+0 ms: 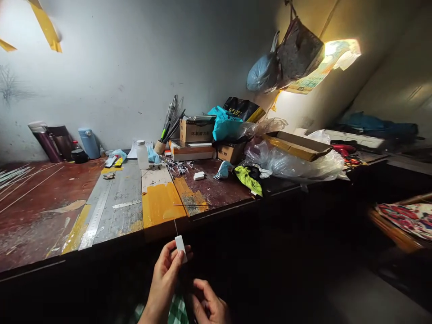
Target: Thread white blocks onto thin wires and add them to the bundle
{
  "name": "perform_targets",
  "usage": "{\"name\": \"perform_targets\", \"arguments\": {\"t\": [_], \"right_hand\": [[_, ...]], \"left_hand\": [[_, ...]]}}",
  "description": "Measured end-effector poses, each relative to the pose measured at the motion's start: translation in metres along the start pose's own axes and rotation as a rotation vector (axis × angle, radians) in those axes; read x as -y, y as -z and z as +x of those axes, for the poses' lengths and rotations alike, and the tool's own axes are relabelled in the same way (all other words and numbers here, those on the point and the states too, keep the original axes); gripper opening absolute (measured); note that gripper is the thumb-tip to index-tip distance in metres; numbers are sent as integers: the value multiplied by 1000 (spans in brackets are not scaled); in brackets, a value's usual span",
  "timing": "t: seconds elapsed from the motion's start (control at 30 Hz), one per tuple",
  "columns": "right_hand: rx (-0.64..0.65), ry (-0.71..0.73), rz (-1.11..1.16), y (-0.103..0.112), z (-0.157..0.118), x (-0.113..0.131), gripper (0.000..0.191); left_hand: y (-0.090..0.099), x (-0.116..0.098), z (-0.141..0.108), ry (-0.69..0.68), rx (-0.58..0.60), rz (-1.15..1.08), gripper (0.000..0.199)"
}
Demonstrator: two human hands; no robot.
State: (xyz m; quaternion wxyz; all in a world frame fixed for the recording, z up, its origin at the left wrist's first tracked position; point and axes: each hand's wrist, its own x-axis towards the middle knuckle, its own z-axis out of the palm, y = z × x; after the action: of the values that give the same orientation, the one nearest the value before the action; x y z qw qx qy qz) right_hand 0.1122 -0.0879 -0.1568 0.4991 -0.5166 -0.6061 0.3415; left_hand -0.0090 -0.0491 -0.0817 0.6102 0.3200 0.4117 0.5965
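A small white block is pinched between the thumb and fingers of my left hand, in front of the table's edge. From the block's top end a thin rod points up toward the yellow-taped part of the table. My right hand is lower and to the right, its fingers curled toward the thumb; whether it holds anything is too dark to tell. The two hands are apart.
On the table lie a steel ruler, a white bottle, white blocks and a yellow-green cloth. Behind stand boxes, flasks and plastic bags. A stool is at the right.
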Motion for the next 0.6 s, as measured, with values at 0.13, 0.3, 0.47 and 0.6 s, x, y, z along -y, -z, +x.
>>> {"name": "perform_targets", "arguments": {"t": [0.13, 0.3, 0.47, 0.6], "right_hand": [[-18, 15, 50, 4, 17, 10, 35], [37, 32, -6, 19, 45, 21, 32], [64, 43, -126, 26, 54, 18, 37], [135, 20, -130, 24, 48, 12, 40]], "left_hand": [[-13, -6, 15, -33, 17, 9, 44], [-27, 5, 26, -88, 82, 54, 34], [-28, 24, 30, -48, 79, 21, 30], [-21, 24, 39, -47, -5, 8, 32]]}}
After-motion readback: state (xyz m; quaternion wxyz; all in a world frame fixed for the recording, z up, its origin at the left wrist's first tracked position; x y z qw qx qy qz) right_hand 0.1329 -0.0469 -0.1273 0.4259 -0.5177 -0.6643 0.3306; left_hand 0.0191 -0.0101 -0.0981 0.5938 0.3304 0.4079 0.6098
